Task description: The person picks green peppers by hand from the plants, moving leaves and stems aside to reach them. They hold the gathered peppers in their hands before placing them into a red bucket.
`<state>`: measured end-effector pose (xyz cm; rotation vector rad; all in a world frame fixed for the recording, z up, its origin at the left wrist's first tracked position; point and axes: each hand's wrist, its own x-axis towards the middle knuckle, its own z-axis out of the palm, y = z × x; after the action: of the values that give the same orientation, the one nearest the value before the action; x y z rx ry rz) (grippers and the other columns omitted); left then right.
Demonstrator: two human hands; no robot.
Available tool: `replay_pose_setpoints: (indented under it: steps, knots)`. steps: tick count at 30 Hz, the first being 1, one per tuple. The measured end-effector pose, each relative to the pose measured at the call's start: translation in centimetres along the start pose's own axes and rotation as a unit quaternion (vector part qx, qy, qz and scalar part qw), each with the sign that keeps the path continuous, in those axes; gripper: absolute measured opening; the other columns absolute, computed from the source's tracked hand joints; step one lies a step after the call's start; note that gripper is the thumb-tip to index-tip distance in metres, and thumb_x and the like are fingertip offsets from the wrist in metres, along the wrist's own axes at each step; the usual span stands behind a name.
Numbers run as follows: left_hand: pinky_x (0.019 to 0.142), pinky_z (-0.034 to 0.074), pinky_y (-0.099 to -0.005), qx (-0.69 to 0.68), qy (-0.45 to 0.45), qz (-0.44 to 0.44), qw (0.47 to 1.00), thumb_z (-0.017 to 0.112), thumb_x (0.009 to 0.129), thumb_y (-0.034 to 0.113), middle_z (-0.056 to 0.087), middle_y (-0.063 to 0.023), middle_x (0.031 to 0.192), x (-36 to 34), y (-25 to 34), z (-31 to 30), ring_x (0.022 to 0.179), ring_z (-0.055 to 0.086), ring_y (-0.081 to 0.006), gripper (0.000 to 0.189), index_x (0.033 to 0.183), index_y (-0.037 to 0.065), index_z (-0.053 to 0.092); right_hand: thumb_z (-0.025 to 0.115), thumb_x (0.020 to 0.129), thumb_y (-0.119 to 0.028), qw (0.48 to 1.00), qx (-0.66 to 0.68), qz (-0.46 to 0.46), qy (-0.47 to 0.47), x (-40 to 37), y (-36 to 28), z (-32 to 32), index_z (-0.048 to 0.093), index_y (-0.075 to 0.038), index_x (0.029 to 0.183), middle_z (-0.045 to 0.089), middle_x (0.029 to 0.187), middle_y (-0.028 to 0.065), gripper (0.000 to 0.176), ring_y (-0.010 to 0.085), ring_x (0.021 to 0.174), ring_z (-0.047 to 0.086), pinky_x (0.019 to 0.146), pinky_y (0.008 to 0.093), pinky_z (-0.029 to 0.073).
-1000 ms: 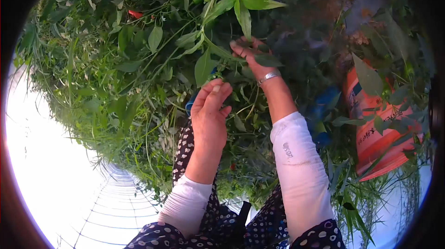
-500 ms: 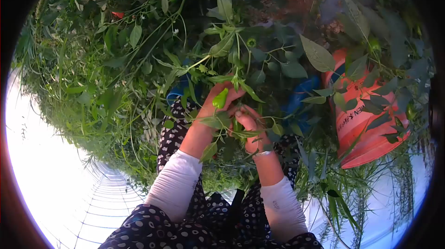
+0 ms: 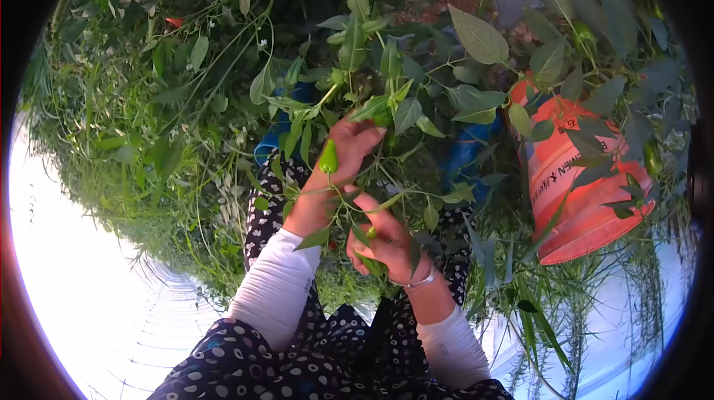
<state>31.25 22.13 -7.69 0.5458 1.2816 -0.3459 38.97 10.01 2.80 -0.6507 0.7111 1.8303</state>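
Observation:
My left hand [image 3: 352, 148] reaches up into the pepper plant [image 3: 355, 50], its fingers closed around a leafy branch and partly covered by leaves. A light-green pepper [image 3: 328, 157] hangs in front of my left wrist. Lower and to the right, my right hand [image 3: 387, 242] is curled with the index finger pointing up and left. A green pepper [image 3: 370, 264] seems to sit in its fingers, mostly hidden. Thin stems and leaves cross in front of both hands.
At the right an orange-red bucket [image 3: 573, 199] leans among the leaves. Blue footwear [image 3: 269, 148] shows below my knees. Another green pepper [image 3: 652, 157] hangs by the bucket. Dense weeds [image 3: 141, 177] cover the left, and a red pepper [image 3: 174, 23] shows farther back.
My right hand has drawn down, away from my left hand, and turned. My left hand stays up at the branch. The view has shifted slightly, moving the bucket and plants left.

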Motion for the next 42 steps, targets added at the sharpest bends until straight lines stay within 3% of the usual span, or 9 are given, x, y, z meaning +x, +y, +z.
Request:
replay_pose_setpoints:
  steps: [3,5,9,12,18,27,38,40,42]
  knots:
    - [0.076,0.042,-0.0205,-0.003,-0.015,0.161,0.987,0.054,0.084,0.007,0.059,0.0021,0.097,-0.1,0.0,1.2,0.084,0.053,-0.0076,0.028,0.112,0.002,0.057,0.057,0.08,-0.013,0.997,-0.066,-0.033,-0.039,-1.8,-1.7,1.1,0.051,0.003,0.118,0.054,0.073,0.0087,0.041,0.0184,0.064,0.053,0.059,0.0301,0.044]
    - [0.077,0.042,-0.0214,0.063,-0.021,0.194,0.979,0.054,0.084,0.006,0.059,0.0022,0.097,0.0,-0.2,1.2,0.085,0.052,-0.0068,0.028,0.112,0.002,0.057,0.059,0.081,-0.012,0.975,0.03,-0.194,-0.101,-2.5,-3.8,0.2,0.058,0.001,0.098,0.053,0.078,0.0088,0.021,0.02,0.069,0.057,0.06,0.0318,0.046]
    - [0.086,0.042,-0.0282,0.247,-0.05,0.232,0.939,0.056,0.081,-0.001,0.06,-0.0052,0.102,-1.2,0.1,1.7,0.096,0.054,-0.0149,0.031,0.111,0.001,0.056,0.06,0.079,-0.009,0.947,-0.036,-0.282,0.15,-3.1,-8.5,-3.4,0.056,-0.003,0.087,0.054,0.08,0.0078,0.011,0.0176,0.067,0.055,0.056,0.0272,0.045]
    - [0.087,0.042,-0.0326,0.296,-0.095,0.276,0.91,0.057,0.075,-0.002,0.057,-0.0132,0.103,-1.0,0.0,1.9,0.101,0.054,-0.0254,0.031,0.106,0.001,0.058,0.062,0.082,-0.016,0.863,-0.359,-0.109,0.337,0.1,-8.3,-6.3,0.059,-0.003,0.098,0.057,0.077,0.0029,0.022,0.0092,0.06,0.054,0.05,0.0213,0.042]
    - [0.07,0.048,-0.0324,0.391,-0.099,0.317,0.858,0.057,0.07,-0.005,0.057,-0.0107,0.087,-1.2,0.0,1.8,0.081,0.059,-0.027,0.024,0.092,0.004,0.06,0.056,0.087,-0.028,0.966,-0.182,0.014,0.18,0.9,-8.7,-7.2,0.058,-0.003,0.1,0.057,0.078,0.0067,0.028,0.0121,0.056,0.052,0.048,0.0219,0.039]
    - [0.066,0.048,-0.0331,0.325,-0.048,0.283,0.901,0.059,0.063,-0.006,0.058,-0.0121,0.083,-1.0,-1.5,2.7,0.074,0.06,-0.0278,0.026,0.088,0.002,0.06,0.066,0.077,-0.022,0.929,-0.268,0.102,0.236,2.3,-5.6,-6.6,0.057,-0.007,0.109,0.062,0.079,-0.0001,0.036,0.0092,0.069,0.057,0.057,0.0227,0.041]
    - [0.066,0.048,-0.0335,0.332,-0.112,0.256,0.901,0.063,0.069,0.005,0.058,-0.0117,0.083,-1.2,-1.7,3.2,0.077,0.06,-0.0274,0.018,0.087,0.003,0.064,0.059,0.076,-0.016,0.886,-0.397,-0.009,0.24,-0.4,-4.1,-6.8,0.061,0.002,0.08,0.059,0.071,0.0034,0.019,0.0098,0.063,0.054,0.057,0.0239,0.042]
    - [0.067,0.048,-0.0326,0.365,-0.072,0.259,0.891,0.066,0.069,0.007,0.058,-0.0116,0.082,-1.0,-0.7,2.6,0.078,0.06,-0.0272,0.018,0.086,0.002,0.063,0.058,0.075,-0.015,0.981,-0.173,0.005,0.091,-2.1,-4.6,-5.0,0.059,0.004,0.083,0.059,0.074,0.0077,0.021,0.0123,0.063,0.054,0.059,0.0254,0.043]
    - [0.067,0.048,-0.0318,0.387,-0.073,0.24,0.887,0.066,0.069,0.006,0.058,-0.011,0.084,-1.2,-0.5,2.6,0.077,0.06,-0.0265,0.018,0.086,0.002,0.062,0.06,0.073,-0.017,0.991,-0.115,-0.05,0.046,-4.7,-5.0,-2.5,0.057,0.004,0.088,0.058,0.078,0.0129,0.026,0.0168,0.063,0.054,0.057,0.0288,0.044]
